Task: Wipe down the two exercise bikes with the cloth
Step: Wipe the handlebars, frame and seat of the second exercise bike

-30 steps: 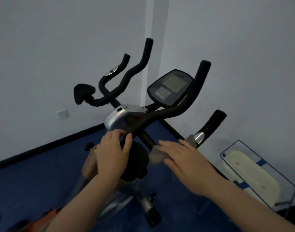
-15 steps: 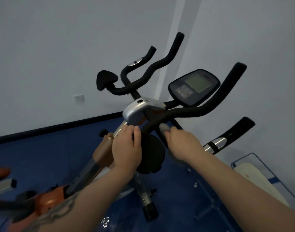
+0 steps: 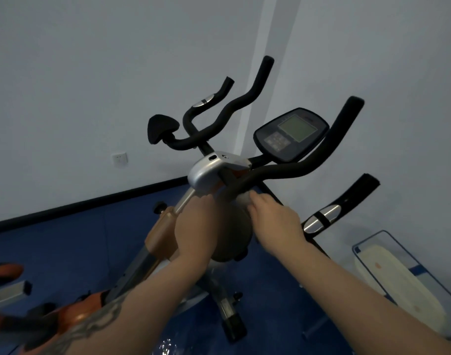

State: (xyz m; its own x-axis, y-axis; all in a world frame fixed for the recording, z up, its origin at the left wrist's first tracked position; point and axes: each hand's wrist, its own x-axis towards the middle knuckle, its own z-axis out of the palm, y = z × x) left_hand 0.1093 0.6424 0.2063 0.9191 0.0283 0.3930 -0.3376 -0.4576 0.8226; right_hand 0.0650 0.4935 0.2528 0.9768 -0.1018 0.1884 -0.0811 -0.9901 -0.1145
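- Head view: the left hand (image 3: 193, 226) was curled round the silver stem (image 3: 184, 201) of the exercise bike (image 3: 214, 172), just under the silver housing where the handlebars meet.
- The right hand (image 3: 275, 221) had its fingers bent over a grey cloth (image 3: 244, 199), pressing it against the black handlebar (image 3: 283, 172) at its low inner end, close beside the left hand; only a small blurred patch of cloth showed past the fingertips.
- Up and beyond the right hand sat the console (image 3: 291, 134) with its pale screen, tilted toward the camera.
- Farther right of the right hand a lower grip with a silver sensor plate (image 3: 321, 219) angled outward.
- Beyond the left hand the second pair of handlebars (image 3: 219, 119) curved up toward the wall corner.
- Down and left of the left forearm, orange and grey parts of a second bike (image 3: 73, 313) lay blurred at the frame edge.
- Right of the right forearm a clear bin (image 3: 398, 267) with blue trim stood on the blue floor (image 3: 65, 239).
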